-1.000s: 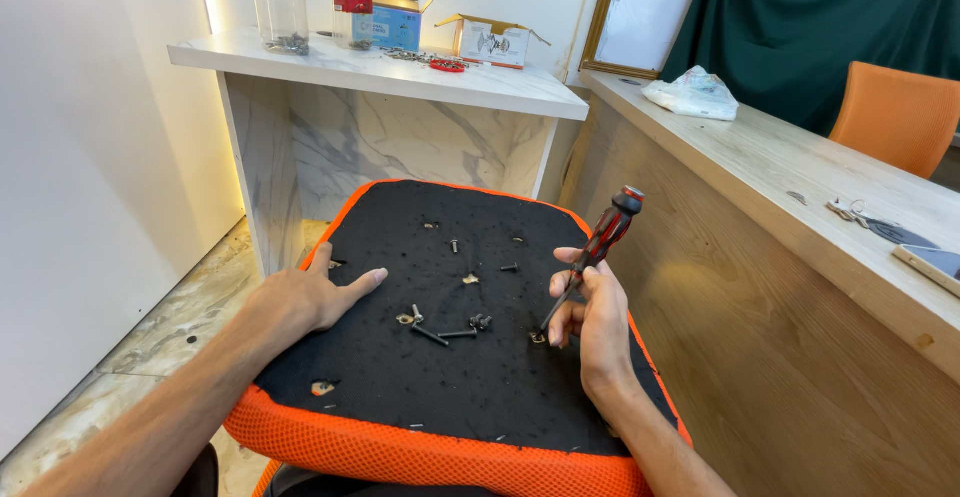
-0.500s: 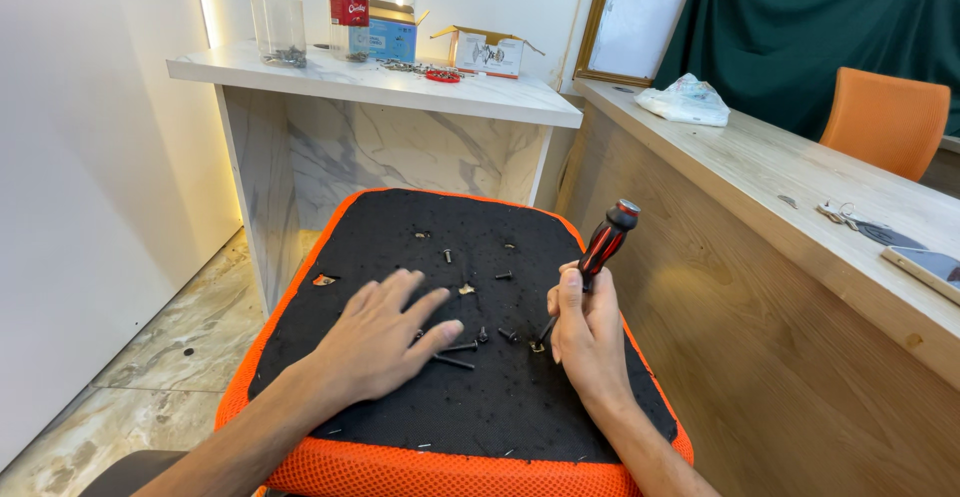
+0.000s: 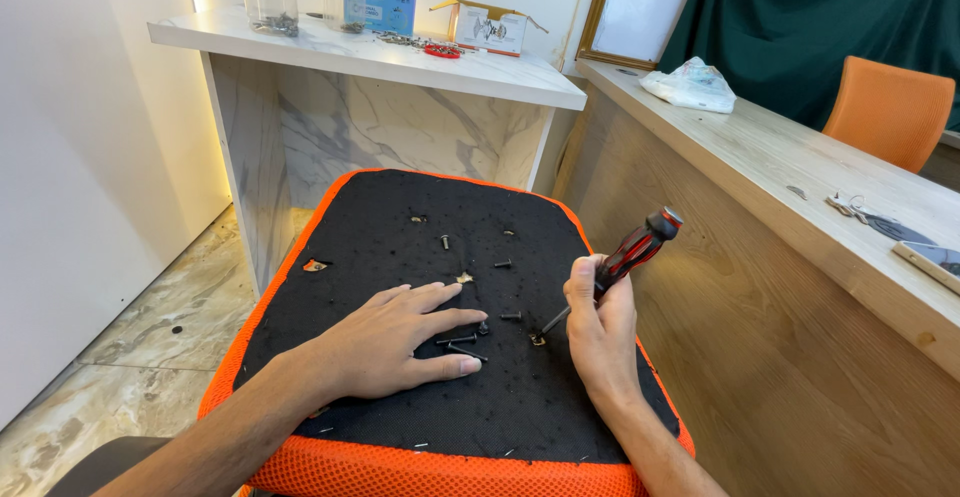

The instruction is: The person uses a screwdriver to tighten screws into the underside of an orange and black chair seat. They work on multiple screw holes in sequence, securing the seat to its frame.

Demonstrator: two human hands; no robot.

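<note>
We kept our left hand (image 3: 392, 342) flat and open over loose bolts (image 3: 458, 343) on the upturned seat (image 3: 400, 227), while our right hand (image 3: 598, 325) gripped the screwdriver (image 3: 620, 262), tip down at a screw hole.

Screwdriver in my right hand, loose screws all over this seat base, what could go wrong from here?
The screwdriver tip sits close to the left hand's fingers; a slip could jab them. The left hand lies flat over the loose screws and could sweep them off the black seat base onto the floor. The right hand holds the handle at a slant, so the tip might skid out of the screw head.
</note>
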